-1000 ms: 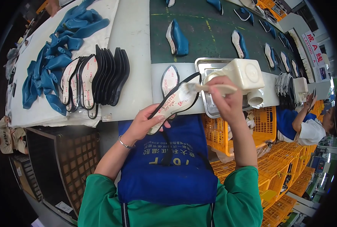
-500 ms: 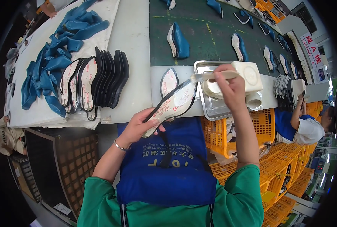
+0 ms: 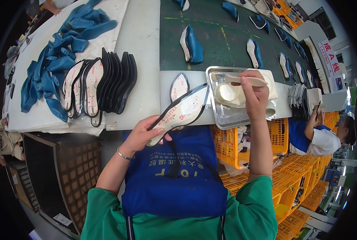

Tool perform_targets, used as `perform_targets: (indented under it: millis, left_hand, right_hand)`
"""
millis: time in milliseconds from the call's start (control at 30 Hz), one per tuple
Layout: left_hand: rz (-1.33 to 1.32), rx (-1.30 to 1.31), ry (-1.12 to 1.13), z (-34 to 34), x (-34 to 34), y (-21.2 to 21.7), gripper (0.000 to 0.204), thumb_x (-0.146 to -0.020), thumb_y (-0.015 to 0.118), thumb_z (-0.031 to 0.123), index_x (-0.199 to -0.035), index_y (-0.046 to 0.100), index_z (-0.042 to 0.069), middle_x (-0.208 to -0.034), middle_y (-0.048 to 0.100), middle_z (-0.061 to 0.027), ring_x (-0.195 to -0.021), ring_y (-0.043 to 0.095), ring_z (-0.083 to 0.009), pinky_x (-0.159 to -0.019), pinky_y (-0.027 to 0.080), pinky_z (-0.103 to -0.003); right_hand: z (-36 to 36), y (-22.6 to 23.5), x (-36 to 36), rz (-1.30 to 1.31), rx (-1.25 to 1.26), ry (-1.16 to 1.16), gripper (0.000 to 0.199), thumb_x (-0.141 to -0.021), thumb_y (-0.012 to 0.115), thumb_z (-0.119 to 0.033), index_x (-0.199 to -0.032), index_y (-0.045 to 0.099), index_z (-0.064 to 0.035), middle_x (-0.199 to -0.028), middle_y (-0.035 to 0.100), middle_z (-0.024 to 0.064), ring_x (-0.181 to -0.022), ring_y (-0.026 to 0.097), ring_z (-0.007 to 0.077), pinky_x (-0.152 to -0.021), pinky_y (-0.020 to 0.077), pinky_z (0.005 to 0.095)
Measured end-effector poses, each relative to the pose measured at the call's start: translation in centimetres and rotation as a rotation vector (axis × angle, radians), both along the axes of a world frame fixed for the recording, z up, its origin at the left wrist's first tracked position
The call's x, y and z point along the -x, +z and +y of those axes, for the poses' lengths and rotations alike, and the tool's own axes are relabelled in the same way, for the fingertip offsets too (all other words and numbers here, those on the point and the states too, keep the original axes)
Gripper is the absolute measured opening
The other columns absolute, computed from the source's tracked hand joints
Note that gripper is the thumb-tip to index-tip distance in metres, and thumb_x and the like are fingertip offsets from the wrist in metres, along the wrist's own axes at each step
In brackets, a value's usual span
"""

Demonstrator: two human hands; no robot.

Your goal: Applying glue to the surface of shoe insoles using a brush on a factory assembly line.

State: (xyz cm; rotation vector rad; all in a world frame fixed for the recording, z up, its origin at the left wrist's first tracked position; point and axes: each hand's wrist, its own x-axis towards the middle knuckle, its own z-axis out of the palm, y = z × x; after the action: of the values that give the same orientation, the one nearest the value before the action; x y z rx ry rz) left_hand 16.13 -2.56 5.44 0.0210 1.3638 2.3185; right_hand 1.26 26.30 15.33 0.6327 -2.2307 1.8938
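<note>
My left hand [image 3: 142, 134] grips the narrow end of a white shoe insole [image 3: 186, 110] with a black rim, tilted over the table's front edge. Its broad end looks shiny and wet. Raised over a metal tray [image 3: 216, 114], my right hand [image 3: 256, 96] is closed round the wooden handle of a flat brush [image 3: 235, 79]. The brush's tip is above the tray, close to the round mouth of a cream-white container [image 3: 229, 93] lying there. Just behind the held insole, another insole [image 3: 178, 86] rests on the white tabletop.
Left on the table stand a row of black-rimmed insoles [image 3: 116, 84] and a heap of blue shoe lasts [image 3: 50, 72]. Beyond, a green conveyor belt [image 3: 222, 44] carries several lasts with insoles. Yellow crates [image 3: 280, 134] stand at right; a co-worker [image 3: 322, 136] sits past them.
My right hand has drawn the brush off the insole, to the right, over the tray and container. My left hand keeps hold of the insole, almost unmoved.
</note>
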Motion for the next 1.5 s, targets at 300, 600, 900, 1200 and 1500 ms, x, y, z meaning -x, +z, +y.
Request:
perform_targets:
  millis: [300, 600, 900, 1200, 1500]
  left_hand:
    - [-0.004, 0.015, -0.022, -0.3, -0.2, 0.3, 0.038, -0.095, 0.054, 0.008, -0.130, 0.048, -0.004, -0.118, 0.062, -0.0162, -0.092, 0.067, -0.0184, -0.069, 0.055, -0.024]
    - [-0.030, -0.031, 0.079, 0.8, 0.0, 1.2, 0.041, -0.097, 0.051, 0.010, -0.135, 0.043, -0.003, -0.115, 0.063, -0.0144, -0.087, 0.067, -0.0170, -0.065, 0.055, -0.024]
    - [-0.128, -0.059, 0.238, 2.0, 0.2, 2.5, 0.042, -0.097, 0.050, 0.011, -0.137, 0.042, 0.000, -0.117, 0.063, -0.0130, -0.090, 0.067, -0.0151, -0.066, 0.056, -0.023]
    - [-0.111, -0.122, 0.324, 2.6, 0.4, 2.8, 0.044, -0.096, 0.051, 0.005, -0.138, 0.040, 0.000, -0.119, 0.062, -0.0156, -0.091, 0.068, -0.0172, -0.065, 0.058, -0.024]
    - [-0.155, -0.185, 0.368, 2.3, 0.2, 3.3, 0.045, -0.095, 0.051, 0.005, -0.139, 0.039, 0.002, -0.120, 0.062, -0.0147, -0.094, 0.068, -0.0182, -0.064, 0.059, -0.024]
  right_hand:
    - [-0.8, -0.4, -0.1, -0.024, -0.096, -0.012, 0.015, -0.094, 0.058, -0.010, -0.093, 0.061, 0.0040, -0.091, 0.062, 0.0065, -0.079, 0.065, 0.0151, -0.073, 0.0515, 0.0252]
    - [-2.6, -1.3, -3.4, 0.029, -0.218, 0.093, 0.009, -0.086, 0.061, -0.009, -0.085, 0.064, -0.0001, -0.075, 0.065, 0.0081, -0.068, 0.064, 0.0151, -0.062, 0.0485, 0.0269]
    - [-4.9, -2.7, -6.3, 0.218, -0.175, 0.012, 0.004, -0.082, 0.063, 0.001, -0.085, 0.063, 0.0016, -0.075, 0.065, 0.0094, -0.061, 0.061, 0.0175, -0.056, 0.0475, 0.0280]
    - [-6.3, -4.2, -7.7, 0.026, -0.032, -0.026, 0.008, -0.088, 0.063, -0.006, -0.091, 0.063, 0.0013, -0.079, 0.069, 0.0090, -0.072, 0.066, 0.0131, -0.065, 0.0506, 0.0247]
    - [-7.2, -4.7, -7.1, 0.287, -0.117, -0.070, 0.013, -0.079, 0.072, -0.007, -0.089, 0.066, 0.0005, -0.076, 0.067, 0.0129, -0.062, 0.064, 0.0232, -0.058, 0.0493, 0.0296]
